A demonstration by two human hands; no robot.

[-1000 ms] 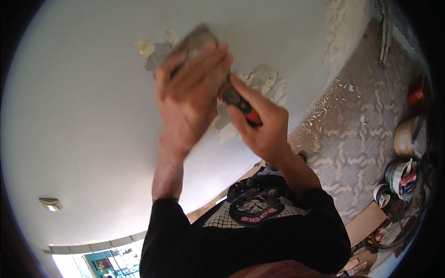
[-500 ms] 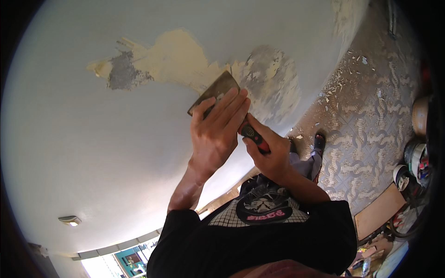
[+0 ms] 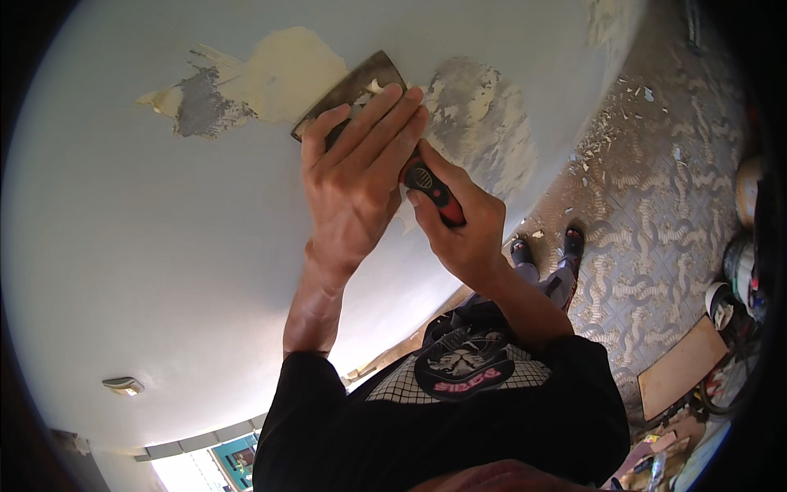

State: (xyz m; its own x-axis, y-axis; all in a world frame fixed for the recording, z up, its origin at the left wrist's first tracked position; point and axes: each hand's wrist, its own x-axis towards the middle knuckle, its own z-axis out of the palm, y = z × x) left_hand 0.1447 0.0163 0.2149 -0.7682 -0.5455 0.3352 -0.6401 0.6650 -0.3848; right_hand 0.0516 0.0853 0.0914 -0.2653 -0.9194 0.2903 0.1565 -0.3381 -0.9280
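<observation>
My right hand (image 3: pixel 467 221) is closed round the black-and-red handle (image 3: pixel 434 193) of a wide scraper. Its worn metal blade (image 3: pixel 321 111) lies against the pale wall (image 3: pixel 164 246), on a patch of cream and grey where the top coat is gone (image 3: pixel 285 70). My left hand (image 3: pixel 357 176) lies over the blade, fingers mostly straight with the outermost one bent at the blade's edge; its thumb is hidden. A small light flake (image 3: pixel 375 84) sits on the blade near my fingertips. A mottled grey patch (image 3: pixel 484 115) is right of the scraper.
A patterned tiled floor (image 3: pixel 639 246) with scattered flakes (image 3: pixel 631 107) runs along the right, my sandalled feet (image 3: pixel 571 242) on it. Buckets (image 3: pixel 742 271), a tan board (image 3: pixel 680 365) and clutter line the right rim. A light fixture (image 3: pixel 123 385) and a bright opening (image 3: pixel 188 471) are at lower left.
Since half a second ago both hands and the scraper have moved up the wall and slightly left, onto the patch. A second ago they were also high, blurred; the view has shifted.
</observation>
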